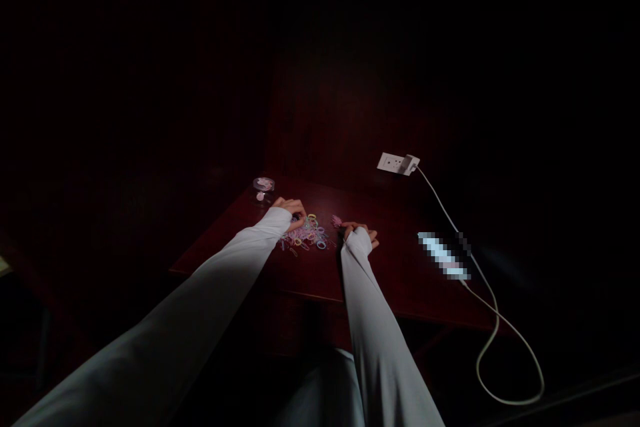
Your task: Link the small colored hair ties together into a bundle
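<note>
2 long, pale grey sleeves [200, 293] rise from the lower edge of the frame towards a dark red, glossy tabletop [400, 260] at the centre. The left hand [291, 208], bare, curls down over the upper left side of a loose heap of small multicoloured loops [305, 235], in pink, lilac, blue, yellow and white, just left of centre; its fingers are bent close together, and I cannot tell whether they pinch any loop. The right hand [361, 233], right of centre, extends a finger leftwards to a small bright pink bunch [337, 221] lying apart from most of the heap, its other fingers folded; whether it grips or touches the bunch, I cannot tell.

At the upper left corner of the tabletop stands a clear, round container [263, 195] with pinkish pieces showing. Right of centre, above the table, is a white rectangular wall socket [390, 161]. A thin white cable [515, 403] loops down the lower right, reaching a bright, pale blue, pixelated slab [445, 257].
</note>
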A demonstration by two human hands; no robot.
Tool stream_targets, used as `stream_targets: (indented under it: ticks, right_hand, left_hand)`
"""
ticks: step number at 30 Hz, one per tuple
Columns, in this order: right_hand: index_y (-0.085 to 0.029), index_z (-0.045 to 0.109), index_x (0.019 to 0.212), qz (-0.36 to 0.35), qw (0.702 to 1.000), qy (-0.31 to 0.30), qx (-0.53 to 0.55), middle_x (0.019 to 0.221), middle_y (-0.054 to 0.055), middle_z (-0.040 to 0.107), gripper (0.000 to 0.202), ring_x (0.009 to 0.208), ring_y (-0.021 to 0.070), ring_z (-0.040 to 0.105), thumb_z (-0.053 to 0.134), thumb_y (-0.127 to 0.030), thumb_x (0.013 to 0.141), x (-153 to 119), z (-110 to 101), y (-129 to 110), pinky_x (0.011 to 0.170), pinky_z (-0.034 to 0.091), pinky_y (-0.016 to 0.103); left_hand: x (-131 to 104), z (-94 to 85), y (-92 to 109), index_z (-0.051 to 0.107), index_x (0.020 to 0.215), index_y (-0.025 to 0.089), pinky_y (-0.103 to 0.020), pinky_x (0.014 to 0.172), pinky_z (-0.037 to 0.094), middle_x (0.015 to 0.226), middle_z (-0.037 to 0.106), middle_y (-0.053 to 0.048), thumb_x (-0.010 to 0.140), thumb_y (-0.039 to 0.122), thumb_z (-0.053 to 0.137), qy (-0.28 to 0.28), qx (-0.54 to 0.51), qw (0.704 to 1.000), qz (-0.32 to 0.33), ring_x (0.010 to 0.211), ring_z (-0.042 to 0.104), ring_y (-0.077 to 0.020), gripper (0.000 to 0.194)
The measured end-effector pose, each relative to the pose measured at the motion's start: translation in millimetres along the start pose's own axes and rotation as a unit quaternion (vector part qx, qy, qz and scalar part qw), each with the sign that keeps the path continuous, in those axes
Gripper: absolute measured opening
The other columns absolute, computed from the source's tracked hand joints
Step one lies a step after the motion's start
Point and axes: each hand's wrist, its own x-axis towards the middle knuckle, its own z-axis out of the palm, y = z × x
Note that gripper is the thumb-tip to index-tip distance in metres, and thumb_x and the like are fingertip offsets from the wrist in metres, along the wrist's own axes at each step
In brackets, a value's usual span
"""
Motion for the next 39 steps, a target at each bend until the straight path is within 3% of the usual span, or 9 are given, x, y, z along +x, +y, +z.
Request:
stream_targets:
  ticks: [9, 14, 22, 26, 30, 36, 39]
  right_hand:
    - [-0.021, 0.083, 0.087, 0.016, 0.998, -0.031, -0.046, 0.111, 0.012, 0.073, 0.031, 0.114, 0.0340, 0.048, 0.052, -0.021, 0.092, 2, -3, -4, 0.095, 0.030, 0.046]
    - [-0.024, 0.082, 0.090, -0.025, 0.999, -0.046, -0.007, 0.113, 0.011, 0.075, 0.035, 0.116, 0.0319, 0.051, 0.048, -0.023, 0.092, 1, -3, -7, 0.096, 0.034, 0.044]
    - [-0.023, 0.078, 0.082, -0.097, 0.988, -0.102, 0.056, 0.091, 0.005, 0.078, 0.030, 0.086, 0.0202, 0.065, 0.048, -0.022, 0.088, 6, 1, -4, 0.078, 0.047, 0.027]
    - [-0.025, 0.079, 0.083, -0.159, 0.975, -0.150, 0.033, 0.098, 0.003, 0.080, 0.028, 0.094, 0.0195, 0.070, 0.052, -0.020, 0.087, 1, 2, -9, 0.086, 0.051, 0.027]
    - [-0.029, 0.082, 0.092, -0.216, 0.957, -0.188, 0.033, 0.103, -0.001, 0.081, 0.030, 0.106, 0.0200, 0.069, 0.054, -0.020, 0.088, -7, 1, -16, 0.099, 0.050, 0.031]
    - [-0.027, 0.080, 0.091, -0.208, 0.960, -0.182, 0.036, 0.103, 0.002, 0.079, 0.031, 0.111, 0.0212, 0.067, 0.051, -0.019, 0.089, -5, 3, -16, 0.105, 0.046, 0.033]
    - [-0.025, 0.078, 0.096, -0.239, 0.958, -0.154, 0.041, 0.104, 0.003, 0.078, 0.029, 0.108, 0.0209, 0.065, 0.050, -0.020, 0.091, -6, 3, -19, 0.105, 0.045, 0.034]
  left_hand:
    - [3, 4.5, -5, 0.075, 0.090, 0.022, -0.035, 0.089, 0.035, 0.097, 0.075, -0.001, 0.090, 0.026, 0.063, 0.002, -0.002, 1.000, -0.010, 0.095, 0.067, -0.0187, 0.012]
    - [7, 10.4, -10, 0.075, 0.085, 0.022, -0.036, 0.089, 0.037, 0.094, 0.074, -0.001, 0.088, 0.028, 0.066, 0.009, 0.017, 0.998, -0.052, 0.092, 0.065, -0.0192, 0.011]
    - [7, 8.9, -14, 0.065, 0.079, 0.022, -0.031, 0.077, 0.040, 0.088, 0.070, -0.002, 0.094, 0.030, 0.059, 0.087, 0.039, 0.981, -0.171, 0.087, 0.063, -0.0183, 0.018]
    - [7, 11.4, -15, 0.059, 0.075, 0.022, -0.029, 0.070, 0.039, 0.082, 0.067, -0.001, 0.098, 0.032, 0.053, 0.120, 0.048, 0.964, -0.232, 0.080, 0.060, -0.0168, 0.026]
    - [7, 12.5, -12, 0.055, 0.071, 0.022, -0.030, 0.069, 0.038, 0.079, 0.066, -0.002, 0.102, 0.034, 0.047, 0.118, 0.058, 0.961, -0.244, 0.078, 0.059, -0.0176, 0.034]
    - [9, 7.1, -8, 0.056, 0.069, 0.022, -0.029, 0.073, 0.039, 0.080, 0.069, -0.003, 0.104, 0.037, 0.045, 0.115, 0.037, 0.961, -0.248, 0.080, 0.061, -0.0183, 0.039]
    - [10, 3.9, -7, 0.060, 0.070, 0.022, -0.029, 0.076, 0.041, 0.083, 0.072, -0.003, 0.104, 0.038, 0.045, 0.120, 0.030, 0.959, -0.253, 0.081, 0.063, -0.0190, 0.040]
